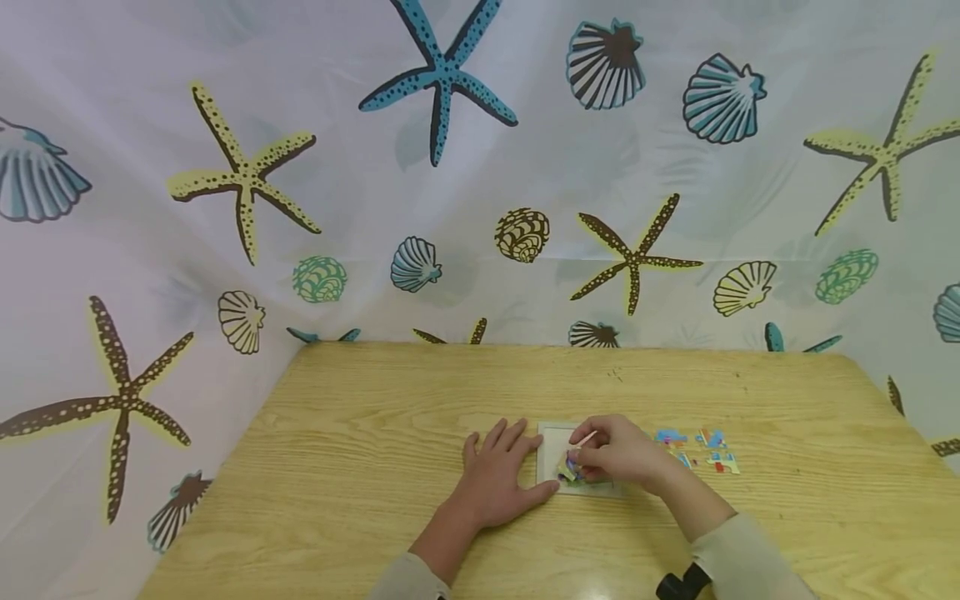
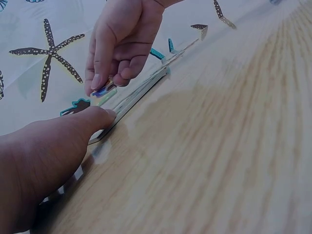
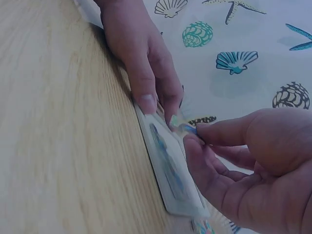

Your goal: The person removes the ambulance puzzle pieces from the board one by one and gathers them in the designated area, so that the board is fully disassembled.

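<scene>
A shallow white puzzle tray (image 1: 550, 446) with a raised border lies flat on the wooden table. My left hand (image 1: 498, 482) is spread out with straight fingers, its thumb and a fingertip touching the tray's left edge. Over the tray, my right hand (image 1: 618, 452) pinches a small colourful jigsaw piece (image 3: 187, 129) between thumb and fingers. Beneath it, coloured pieces (image 3: 168, 163) lie inside the tray, partly hidden by the hand in the head view. Several loose jigsaw pieces (image 1: 717, 450) lie to the right of the tray.
The light wooden table (image 1: 360, 433) reaches back to a white curtain (image 1: 480, 183) printed with shells and starfish. A dark strap-like object (image 1: 682, 582) sits at the right sleeve (image 1: 742, 554).
</scene>
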`<state>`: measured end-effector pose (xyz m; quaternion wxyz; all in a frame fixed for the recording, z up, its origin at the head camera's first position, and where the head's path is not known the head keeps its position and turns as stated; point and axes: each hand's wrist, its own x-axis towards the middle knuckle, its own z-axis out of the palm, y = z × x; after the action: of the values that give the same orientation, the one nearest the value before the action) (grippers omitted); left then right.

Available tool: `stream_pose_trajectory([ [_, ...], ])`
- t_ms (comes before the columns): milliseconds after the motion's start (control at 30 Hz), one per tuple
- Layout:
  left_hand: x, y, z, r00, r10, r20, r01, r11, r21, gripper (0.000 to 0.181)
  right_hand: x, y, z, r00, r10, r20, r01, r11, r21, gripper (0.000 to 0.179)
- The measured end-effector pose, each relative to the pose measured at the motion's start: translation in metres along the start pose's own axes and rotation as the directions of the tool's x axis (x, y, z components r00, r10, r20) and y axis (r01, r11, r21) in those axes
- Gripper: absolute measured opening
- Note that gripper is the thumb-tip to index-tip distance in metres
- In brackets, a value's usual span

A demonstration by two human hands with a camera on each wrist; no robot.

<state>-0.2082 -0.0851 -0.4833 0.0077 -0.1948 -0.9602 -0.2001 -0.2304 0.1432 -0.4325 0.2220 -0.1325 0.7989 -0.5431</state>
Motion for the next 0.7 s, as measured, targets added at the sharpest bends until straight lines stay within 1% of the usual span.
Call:
stream_pose_trajectory([
  [167,0.001,0.000,0.001,1.000,-0.010,0.004,0.010,1.000,0.003,0.071,-0.011,0.010,-0.016,1.000,-0.004,0.020,0.003,0.998,0.063,0.034],
  [267,0.001,0.001,0.000,1.000,-0.013,0.012,0.013,1.000,-0.005,0.071,-0.020,0.016,-0.025,1.000,0.004,0.010,-0.005,0.996,0.086,0.035],
  [433,0.001,0.001,0.000,1.000,-0.015,0.010,0.016,1.000,-0.025,0.070,-0.033,0.025,-0.035,1.000,0.012,-0.021,-0.010,0.996,0.086,0.036],
  [700,0.002,-0.001,0.002,1.000,-0.018,0.004,0.018,1.000,-0.013,0.071,-0.052,0.036,-0.044,0.997,0.043,-0.056,-0.040,0.997,0.063,0.038],
])
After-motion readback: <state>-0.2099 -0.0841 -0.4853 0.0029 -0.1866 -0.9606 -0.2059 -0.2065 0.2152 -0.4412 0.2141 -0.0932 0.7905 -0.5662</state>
